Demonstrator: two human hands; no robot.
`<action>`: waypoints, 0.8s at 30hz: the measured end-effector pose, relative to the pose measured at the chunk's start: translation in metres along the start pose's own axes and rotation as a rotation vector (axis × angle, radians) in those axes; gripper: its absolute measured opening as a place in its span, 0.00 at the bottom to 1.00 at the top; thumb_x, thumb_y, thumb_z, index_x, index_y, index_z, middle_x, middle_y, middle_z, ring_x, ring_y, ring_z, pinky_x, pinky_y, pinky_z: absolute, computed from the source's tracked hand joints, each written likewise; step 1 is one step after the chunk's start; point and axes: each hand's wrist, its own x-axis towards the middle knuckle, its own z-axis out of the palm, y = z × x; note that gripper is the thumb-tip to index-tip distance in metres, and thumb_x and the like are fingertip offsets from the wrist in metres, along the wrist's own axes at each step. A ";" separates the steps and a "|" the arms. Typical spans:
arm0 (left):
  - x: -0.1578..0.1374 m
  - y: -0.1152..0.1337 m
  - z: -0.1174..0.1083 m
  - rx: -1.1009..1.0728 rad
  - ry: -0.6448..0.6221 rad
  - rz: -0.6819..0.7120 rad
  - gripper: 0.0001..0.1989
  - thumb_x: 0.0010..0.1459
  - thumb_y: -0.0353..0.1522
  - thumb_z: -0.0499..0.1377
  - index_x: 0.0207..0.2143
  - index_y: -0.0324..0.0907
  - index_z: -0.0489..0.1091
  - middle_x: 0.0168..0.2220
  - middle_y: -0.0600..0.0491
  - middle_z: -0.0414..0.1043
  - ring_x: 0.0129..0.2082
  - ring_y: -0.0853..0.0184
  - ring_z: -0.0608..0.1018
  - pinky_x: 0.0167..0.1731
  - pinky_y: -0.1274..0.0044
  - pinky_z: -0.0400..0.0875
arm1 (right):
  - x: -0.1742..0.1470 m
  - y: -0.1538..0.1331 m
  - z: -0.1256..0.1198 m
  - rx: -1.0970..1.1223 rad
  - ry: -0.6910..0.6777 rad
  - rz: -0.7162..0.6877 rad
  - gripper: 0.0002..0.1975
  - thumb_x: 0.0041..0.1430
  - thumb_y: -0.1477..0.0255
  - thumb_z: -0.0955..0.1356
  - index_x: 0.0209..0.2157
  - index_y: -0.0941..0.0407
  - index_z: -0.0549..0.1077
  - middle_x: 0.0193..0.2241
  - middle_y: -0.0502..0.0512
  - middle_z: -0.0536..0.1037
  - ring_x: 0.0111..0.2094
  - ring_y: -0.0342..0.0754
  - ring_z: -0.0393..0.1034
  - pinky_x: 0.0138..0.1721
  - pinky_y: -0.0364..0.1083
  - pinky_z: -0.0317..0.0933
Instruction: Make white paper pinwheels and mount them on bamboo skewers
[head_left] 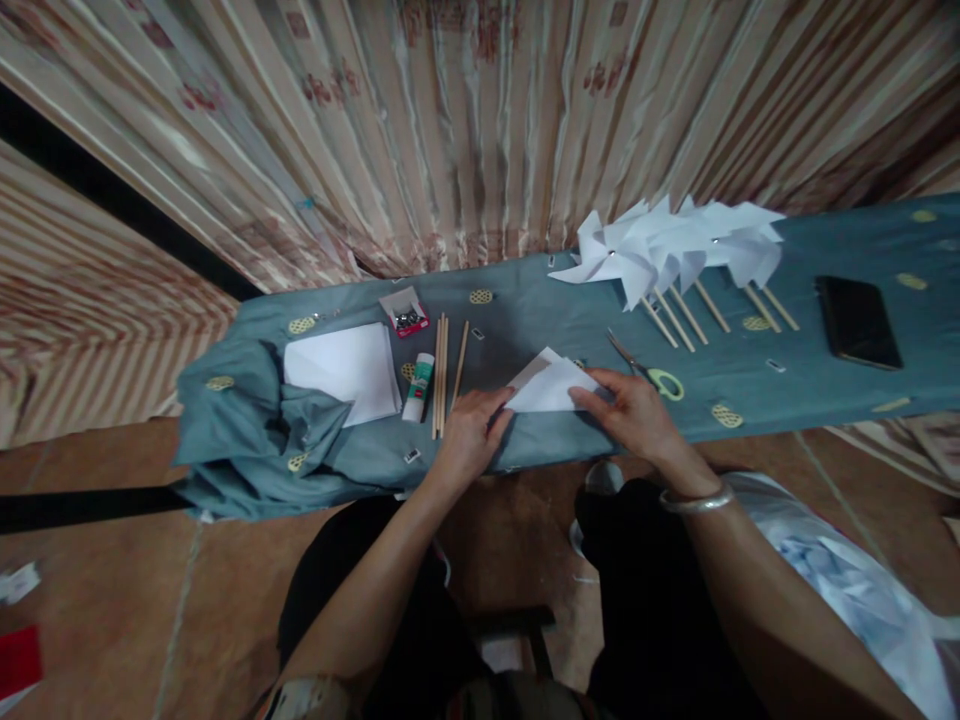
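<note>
A white sheet of paper, folded over on the diagonal, lies at the front of the cloth-covered table. My left hand pinches its left corner between thumb and fingers. On the opposite side, my right hand grips the right corner, thumb on top. Just beyond my right hand are scissors with light green handles. Several thin wooden sticks lie left of the paper, beside a green and white glue stick.
A stack of white paper lies at the left, near a small red box of metal pins. Several white paper pinwheels on sticks rest at the back right. A black phone lies farther right. A plastic bag stands on the floor.
</note>
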 end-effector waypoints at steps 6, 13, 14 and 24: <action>0.001 0.001 0.003 0.035 -0.002 -0.062 0.18 0.61 0.30 0.56 0.54 0.38 0.69 0.43 0.44 0.78 0.41 0.60 0.78 0.44 0.67 0.73 | 0.005 0.004 0.009 -0.156 0.089 0.071 0.14 0.56 0.66 0.67 0.42 0.56 0.78 0.31 0.55 0.82 0.30 0.53 0.76 0.32 0.48 0.67; 0.004 0.003 0.002 0.080 -0.050 -0.128 0.19 0.63 0.31 0.55 0.56 0.40 0.67 0.43 0.46 0.78 0.42 0.61 0.78 0.46 0.68 0.73 | 0.003 0.000 0.013 -0.218 0.068 0.143 0.22 0.56 0.67 0.67 0.52 0.58 0.72 0.41 0.60 0.82 0.40 0.58 0.77 0.41 0.52 0.69; 0.005 0.003 0.003 0.084 -0.048 -0.124 0.19 0.63 0.30 0.55 0.56 0.40 0.67 0.43 0.46 0.78 0.42 0.61 0.78 0.46 0.68 0.73 | 0.003 -0.001 0.012 -0.224 0.073 0.140 0.22 0.57 0.66 0.67 0.52 0.58 0.72 0.41 0.61 0.82 0.40 0.58 0.77 0.42 0.52 0.69; 0.009 0.000 0.005 0.061 -0.029 -0.100 0.19 0.62 0.30 0.54 0.56 0.38 0.65 0.45 0.44 0.76 0.44 0.61 0.78 0.47 0.68 0.74 | -0.001 0.006 0.014 -0.393 0.147 0.080 0.20 0.60 0.70 0.64 0.53 0.61 0.69 0.35 0.60 0.83 0.34 0.57 0.78 0.35 0.50 0.67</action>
